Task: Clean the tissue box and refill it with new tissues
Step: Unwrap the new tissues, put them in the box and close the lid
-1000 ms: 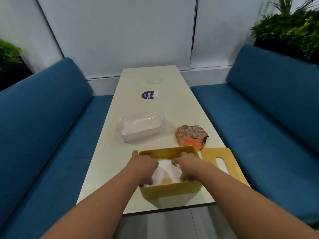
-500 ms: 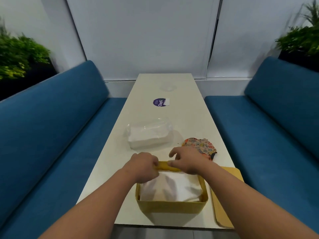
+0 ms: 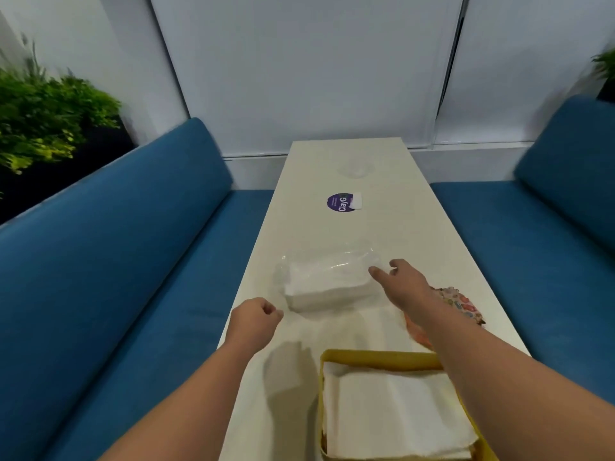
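Yellow tissue box (image 3: 379,358) at near table (image 3: 349,227) edge, bare tabletop beyond.

Right hand (image 3: 404,282) spread at the tissue pack (image 3: 327,281); left hand (image 3: 254,319) fisted nearby.

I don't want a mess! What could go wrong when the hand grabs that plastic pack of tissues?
The right hand reaches with open fingers for the clear pack; loose plastic may slip, or pull away without the tissues. The right forearm crosses above the yellow box, so drawing back low could bump it.
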`<control>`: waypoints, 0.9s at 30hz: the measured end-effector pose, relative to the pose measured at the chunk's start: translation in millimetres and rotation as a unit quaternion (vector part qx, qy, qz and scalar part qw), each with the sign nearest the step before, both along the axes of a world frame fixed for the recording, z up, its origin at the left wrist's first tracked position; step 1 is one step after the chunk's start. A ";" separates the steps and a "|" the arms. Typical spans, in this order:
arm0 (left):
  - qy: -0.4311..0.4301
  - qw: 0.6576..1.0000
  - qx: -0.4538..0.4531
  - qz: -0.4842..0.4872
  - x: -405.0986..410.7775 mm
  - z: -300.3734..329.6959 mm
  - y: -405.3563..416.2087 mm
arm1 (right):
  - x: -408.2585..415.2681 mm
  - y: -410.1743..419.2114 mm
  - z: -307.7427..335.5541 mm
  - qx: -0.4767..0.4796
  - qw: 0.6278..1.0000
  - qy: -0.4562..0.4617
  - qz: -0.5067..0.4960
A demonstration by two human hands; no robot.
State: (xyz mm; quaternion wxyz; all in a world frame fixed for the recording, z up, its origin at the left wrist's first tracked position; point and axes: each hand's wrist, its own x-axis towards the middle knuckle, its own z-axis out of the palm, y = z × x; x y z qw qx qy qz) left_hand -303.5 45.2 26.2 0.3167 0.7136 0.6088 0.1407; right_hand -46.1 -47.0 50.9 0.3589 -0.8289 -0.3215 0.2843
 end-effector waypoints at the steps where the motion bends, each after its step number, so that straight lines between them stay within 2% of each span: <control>1: -0.003 1.000 -0.010 0.011 1.2 -6.7 9.5 | -0.2 6.4 -3.9 0.003 1.000 0.009 -0.017; 5: -0.029 0.997 -0.051 0.042 13.9 -28.9 44.0 | 3.2 29.3 -21.7 0.028 0.997 0.025 -0.062; 10: -0.118 0.981 -0.127 0.089 28.5 -47.5 71.4 | 6.9 54.9 -38.6 0.045 0.992 0.063 -0.096; 13: -0.165 0.966 -0.163 0.116 34.7 -53.5 82.1 | 8.8 66.3 -46.4 0.032 0.993 0.045 -0.106; 21: -0.158 0.960 -0.211 0.094 62.1 -45.9 91.1 | 10.2 77.3 -56.9 0.028 0.994 0.001 -0.108; 27: -0.187 0.939 -0.267 0.106 70.0 -51.0 94.1 | 12.5 79.0 -59.7 0.030 0.993 -0.018 -0.113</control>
